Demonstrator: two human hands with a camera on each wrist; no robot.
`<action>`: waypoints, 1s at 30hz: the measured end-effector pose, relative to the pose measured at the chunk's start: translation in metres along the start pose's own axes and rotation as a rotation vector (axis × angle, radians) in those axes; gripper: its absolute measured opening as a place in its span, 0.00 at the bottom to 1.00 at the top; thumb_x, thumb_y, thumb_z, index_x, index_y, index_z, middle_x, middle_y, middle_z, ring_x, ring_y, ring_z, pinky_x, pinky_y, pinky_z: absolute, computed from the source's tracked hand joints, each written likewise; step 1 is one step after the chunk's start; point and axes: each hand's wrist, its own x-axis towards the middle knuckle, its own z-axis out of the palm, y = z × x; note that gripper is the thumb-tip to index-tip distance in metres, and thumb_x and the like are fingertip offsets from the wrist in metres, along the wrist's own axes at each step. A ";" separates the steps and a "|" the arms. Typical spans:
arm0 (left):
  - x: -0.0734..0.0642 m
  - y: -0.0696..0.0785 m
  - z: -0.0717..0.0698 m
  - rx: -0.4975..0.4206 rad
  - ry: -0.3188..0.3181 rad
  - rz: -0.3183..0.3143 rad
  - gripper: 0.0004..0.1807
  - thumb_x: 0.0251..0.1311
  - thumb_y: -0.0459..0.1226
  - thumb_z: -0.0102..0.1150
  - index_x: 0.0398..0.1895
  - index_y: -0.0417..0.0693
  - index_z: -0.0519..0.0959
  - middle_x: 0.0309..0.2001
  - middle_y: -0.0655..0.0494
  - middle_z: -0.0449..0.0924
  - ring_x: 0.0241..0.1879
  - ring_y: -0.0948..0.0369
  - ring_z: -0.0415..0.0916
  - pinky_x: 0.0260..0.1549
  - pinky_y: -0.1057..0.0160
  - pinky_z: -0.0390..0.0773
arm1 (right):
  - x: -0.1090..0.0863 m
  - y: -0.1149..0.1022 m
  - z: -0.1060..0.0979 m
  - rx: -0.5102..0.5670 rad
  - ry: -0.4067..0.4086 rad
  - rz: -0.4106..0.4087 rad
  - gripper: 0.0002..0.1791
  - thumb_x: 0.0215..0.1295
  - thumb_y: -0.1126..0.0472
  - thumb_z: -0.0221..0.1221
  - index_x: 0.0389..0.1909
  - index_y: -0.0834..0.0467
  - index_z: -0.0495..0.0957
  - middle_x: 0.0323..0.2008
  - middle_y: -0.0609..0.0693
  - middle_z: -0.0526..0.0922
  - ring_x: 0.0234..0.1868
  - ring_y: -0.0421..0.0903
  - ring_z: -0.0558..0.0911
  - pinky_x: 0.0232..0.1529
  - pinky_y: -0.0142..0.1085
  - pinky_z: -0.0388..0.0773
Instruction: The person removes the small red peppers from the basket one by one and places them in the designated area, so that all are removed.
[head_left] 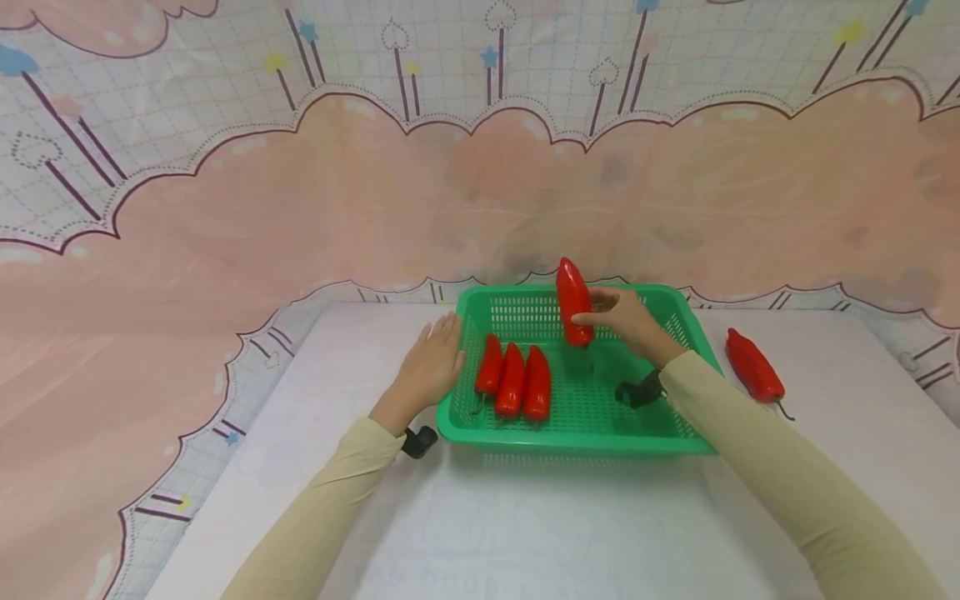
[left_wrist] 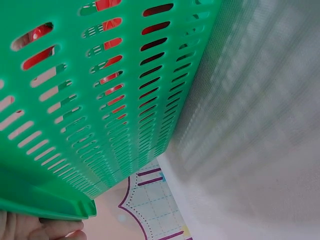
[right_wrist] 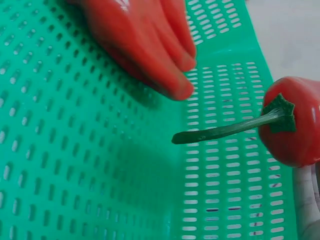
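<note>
A green slotted plastic basket (head_left: 570,444) stands on the white table. Above its back half, my right hand (head_left: 628,321) pinches a red pepper (head_left: 573,296) between thumb and fingers, its tip upward. In the right wrist view, the green stem (right_wrist: 225,131) of this pepper points left over the basket floor. Three red peppers (head_left: 537,383) lie side by side in the left part of the basket. My left hand (head_left: 429,365) rests at the left rim with extended fingers. The left wrist view shows its fingertips (left_wrist: 60,227) at the rim's edge.
Another red pepper (head_left: 753,367) with a thin stem lies on the table (head_left: 525,533) to the right of the basket. Behind the table hangs a patterned pink and white cloth (head_left: 450,200). A small black wrist camera (head_left: 418,442) sits by the left wrist.
</note>
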 end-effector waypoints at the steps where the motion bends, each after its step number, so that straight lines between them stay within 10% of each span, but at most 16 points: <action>1: 0.000 0.000 0.000 -0.001 -0.001 0.000 0.32 0.70 0.40 0.37 0.71 0.30 0.49 0.72 0.37 0.48 0.73 0.46 0.47 0.73 0.49 0.47 | 0.000 -0.001 -0.001 0.003 0.006 0.004 0.35 0.59 0.56 0.63 0.66 0.61 0.64 0.63 0.62 0.71 0.62 0.59 0.69 0.63 0.54 0.68; 30: 0.001 -0.002 0.002 0.011 0.008 0.008 0.31 0.69 0.40 0.38 0.70 0.29 0.51 0.72 0.36 0.49 0.73 0.45 0.48 0.73 0.49 0.47 | -0.021 -0.016 -0.033 0.125 0.062 0.004 0.41 0.63 0.54 0.59 0.72 0.63 0.51 0.69 0.61 0.61 0.66 0.56 0.63 0.68 0.47 0.65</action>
